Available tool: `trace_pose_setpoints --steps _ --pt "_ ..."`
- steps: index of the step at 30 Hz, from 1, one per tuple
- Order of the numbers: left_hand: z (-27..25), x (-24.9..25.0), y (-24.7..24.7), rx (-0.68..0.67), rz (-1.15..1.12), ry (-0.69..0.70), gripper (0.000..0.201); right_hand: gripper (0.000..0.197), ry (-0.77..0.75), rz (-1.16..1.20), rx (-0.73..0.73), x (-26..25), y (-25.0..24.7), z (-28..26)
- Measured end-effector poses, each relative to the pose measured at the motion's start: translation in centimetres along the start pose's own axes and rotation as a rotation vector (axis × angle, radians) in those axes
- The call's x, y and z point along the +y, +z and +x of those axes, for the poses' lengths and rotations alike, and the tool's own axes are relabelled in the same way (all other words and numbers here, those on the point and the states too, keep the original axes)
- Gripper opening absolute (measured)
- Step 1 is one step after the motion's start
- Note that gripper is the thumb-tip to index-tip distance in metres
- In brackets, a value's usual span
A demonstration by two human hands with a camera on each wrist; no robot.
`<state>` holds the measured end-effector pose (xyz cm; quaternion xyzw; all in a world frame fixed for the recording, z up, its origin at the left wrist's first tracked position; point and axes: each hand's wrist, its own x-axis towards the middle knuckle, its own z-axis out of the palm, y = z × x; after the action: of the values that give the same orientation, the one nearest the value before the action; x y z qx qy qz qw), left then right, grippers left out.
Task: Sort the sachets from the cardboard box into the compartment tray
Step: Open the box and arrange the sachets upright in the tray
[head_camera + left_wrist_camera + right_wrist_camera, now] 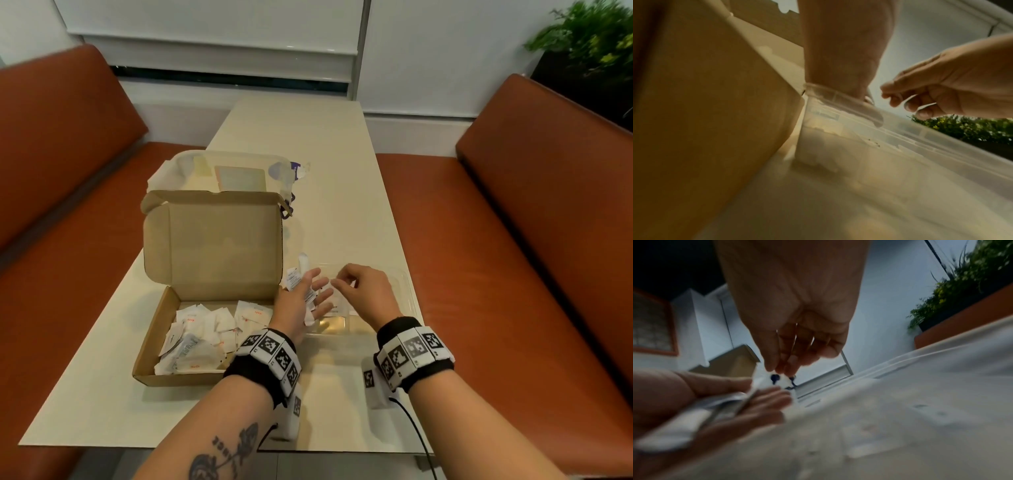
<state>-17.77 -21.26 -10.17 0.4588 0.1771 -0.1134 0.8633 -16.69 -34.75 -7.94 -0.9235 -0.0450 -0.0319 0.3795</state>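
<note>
Several sachets (297, 281) being held fanned between spread fingers of left hand (301, 301), at frame centre over left edge of clear tray (409, 291). One sachet (777, 379) being pinched at its tip by right hand (363, 287), fingers curled, hands close together. More sachets (205, 329) lying heaped in open box (154, 329), lower left on counter (308, 137), touching tray.
</note>
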Motion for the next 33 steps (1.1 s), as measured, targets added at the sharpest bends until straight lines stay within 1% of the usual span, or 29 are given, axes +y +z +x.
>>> trace_pose_setpoints --steps 4,8,10,12,14,16,18,21,23,24,26,28,29,31,33 --pt "-0.3 0.6 -0.3 -0.068 0.009 -0.030 0.035 0.007 0.063 0.250 -0.089 -1.9 0.9 -0.3" --pt "-0.8 1.4 -0.3 -0.142 0.041 -0.076 0.036 0.007 0.157 0.421 -0.026 -3.0 1.7 -0.3" --pt "-1.1 1.7 -0.6 -0.206 0.079 -0.102 0.036 0.012 0.192 0.435 0.023 -3.3 1.9 0.0" --pt "-1.2 1.9 -0.8 -0.263 0.118 -0.129 0.036 0.016 0.197 0.371 0.062 -3.1 1.9 0.4" --pt "-1.3 1.9 -1.1 -0.303 0.154 -0.149 0.032 0.014 0.214 0.394 0.039 -3.1 1.8 0.7" --pt "-1.3 1.9 -1.1 -0.314 0.171 -0.169 0.026 0.009 0.223 0.435 0.012 -3.1 1.7 0.9" --pt "-1.2 1.8 -1.0 -0.276 0.180 -0.170 0.022 0.008 0.206 0.484 0.037 -3.2 1.3 0.9" --pt "-0.5 2.0 -0.9 -0.082 0.162 -0.133 0.020 0.007 0.176 0.605 0.080 -3.1 0.3 0.7" --pt "0.0 2.1 -1.1 0.015 0.165 -0.094 0.019 0.006 0.159 0.724 0.049 -3.0 -0.6 0.4" --pt "0.2 2.2 -1.2 0.034 0.184 -0.085 0.019 0.006 0.157 0.773 0.020 -2.9 -1.0 0.2" --pt "0.2 2.3 -1.1 0.021 0.227 -0.090 0.021 0.011 0.157 0.827 -0.037 -2.6 -1.5 -0.2" --pt "0.0 2.4 -0.8 -0.011 0.246 -0.099 0.024 0.021 0.179 0.839 -0.084 -2.3 -1.8 -0.6" --pt "-0.1 2.5 -0.6 -0.022 0.249 -0.100 0.025 0.023 0.191 0.831 -0.104 -2.0 -1.8 -0.8" --pt "-0.4 2.5 -0.1 -0.031 0.250 -0.096 0.026 0.016 0.185 0.774 -0.155 -1.5 -1.8 -1.1" --pt "-0.6 2.5 0.2 -0.024 0.252 -0.093 0.022 0.008 0.157 0.682 -0.221 -0.9 -1.8 -1.4"
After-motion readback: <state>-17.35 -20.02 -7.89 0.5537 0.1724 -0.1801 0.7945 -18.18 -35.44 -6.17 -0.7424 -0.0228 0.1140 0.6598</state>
